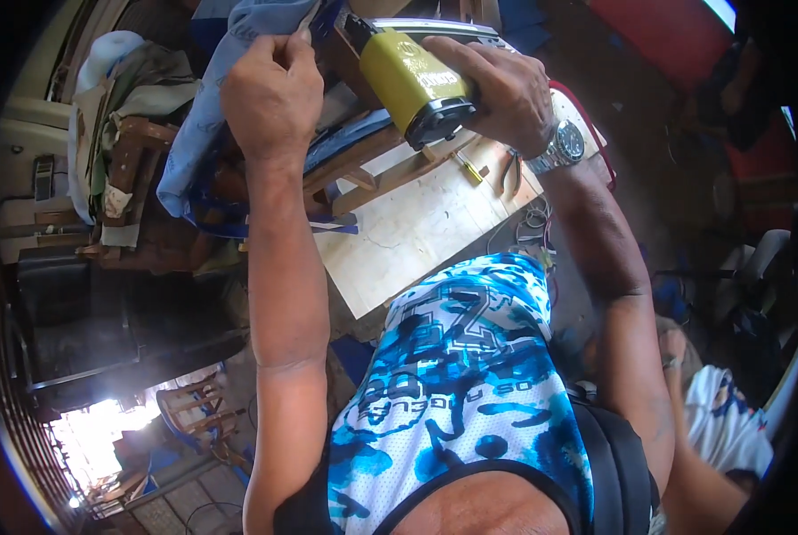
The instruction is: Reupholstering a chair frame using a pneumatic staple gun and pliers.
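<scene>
My left hand (270, 98) is closed in a pinch on the edge of light blue fabric (194, 152) at the top. My right hand (510, 94) grips a yellow-green power stapler or nailer (408, 76), its nose pointed up beside my left hand, close to the fabric. Beneath both is a wooden frame (363, 176) with some blue material along it. A pale plywood board (417, 232) lies under the frame, with pliers (510, 169) and a small yellow-handled tool (468, 168) on it, below my right hand. What lies under my left fingertips is partly hidden.
Piled cloth and wood pieces (127, 107) stand at the left, above a dark black upholstered piece (87, 312). A wooden chair (198, 406) is lower left. Another person (720, 410) in a white top is at the lower right. Loose cords (534, 223) lie beside the board.
</scene>
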Demonstrator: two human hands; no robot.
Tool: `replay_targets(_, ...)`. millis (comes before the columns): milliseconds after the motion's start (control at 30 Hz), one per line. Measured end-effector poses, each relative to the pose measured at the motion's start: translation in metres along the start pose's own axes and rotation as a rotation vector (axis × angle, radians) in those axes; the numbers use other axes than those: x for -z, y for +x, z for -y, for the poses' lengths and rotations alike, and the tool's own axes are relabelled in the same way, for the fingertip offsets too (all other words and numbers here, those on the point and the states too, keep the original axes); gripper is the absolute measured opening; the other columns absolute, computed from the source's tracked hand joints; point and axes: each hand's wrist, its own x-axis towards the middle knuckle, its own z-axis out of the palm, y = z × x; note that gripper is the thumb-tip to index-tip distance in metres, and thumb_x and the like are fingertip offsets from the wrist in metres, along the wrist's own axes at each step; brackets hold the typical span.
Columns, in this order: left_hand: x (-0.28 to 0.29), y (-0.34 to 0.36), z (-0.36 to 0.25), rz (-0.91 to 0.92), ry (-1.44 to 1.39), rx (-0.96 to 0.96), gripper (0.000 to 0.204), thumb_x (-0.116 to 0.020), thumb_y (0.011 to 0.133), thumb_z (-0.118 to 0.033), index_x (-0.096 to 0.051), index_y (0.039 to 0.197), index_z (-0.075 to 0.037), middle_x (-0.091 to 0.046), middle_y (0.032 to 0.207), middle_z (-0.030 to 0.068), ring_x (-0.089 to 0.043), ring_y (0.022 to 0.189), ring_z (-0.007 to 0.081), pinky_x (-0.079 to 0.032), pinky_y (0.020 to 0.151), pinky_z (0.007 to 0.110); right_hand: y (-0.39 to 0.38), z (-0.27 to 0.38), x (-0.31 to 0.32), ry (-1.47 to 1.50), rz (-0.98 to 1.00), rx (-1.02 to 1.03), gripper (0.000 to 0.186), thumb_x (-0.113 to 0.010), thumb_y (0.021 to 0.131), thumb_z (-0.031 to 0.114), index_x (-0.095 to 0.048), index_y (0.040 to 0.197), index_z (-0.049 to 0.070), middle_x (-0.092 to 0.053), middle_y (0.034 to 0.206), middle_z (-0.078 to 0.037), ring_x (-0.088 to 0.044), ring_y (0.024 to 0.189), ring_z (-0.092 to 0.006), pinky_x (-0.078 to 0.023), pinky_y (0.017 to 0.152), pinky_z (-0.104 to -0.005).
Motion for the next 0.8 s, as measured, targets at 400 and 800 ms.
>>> replay_targets(400, 0.005, 0.0, -0.008, -0.006, 0.151, -0.078, 0.021, -0.065, 0.093, -0.023, -0.076, 0.087, -0.006, -0.072, 0.076, 0.0187, -0.07, 0.07, 0.0386, -0.054, 0.064, 0.045, 0.019, 0.0, -0.01, 0.014, 0.039, 0.009, 0.074, -0.093, 0.069, 0.023, -0.062, 0.136, 0.017, -0.076, 0.106, -0.013, -0.075, 0.096, -0.0286, -0.063, 0.074, -0.0362)
replay_targets(800, 0.007, 0.001, -0.001, 0.01, 0.236, -0.136, 0.031, -0.064, 0.099, -0.03, -0.074, 0.087, -0.004, -0.07, 0.072, 0.0109, -0.062, 0.06, 0.0217, -0.049, 0.059, 0.038, 0.022, -0.001, -0.016, 0.036, 0.079, -0.004, 0.092, -0.096, 0.062, 0.033, -0.053, 0.143, 0.02, -0.073, 0.11, -0.01, -0.073, 0.096, -0.0267, -0.059, 0.073, -0.0345)
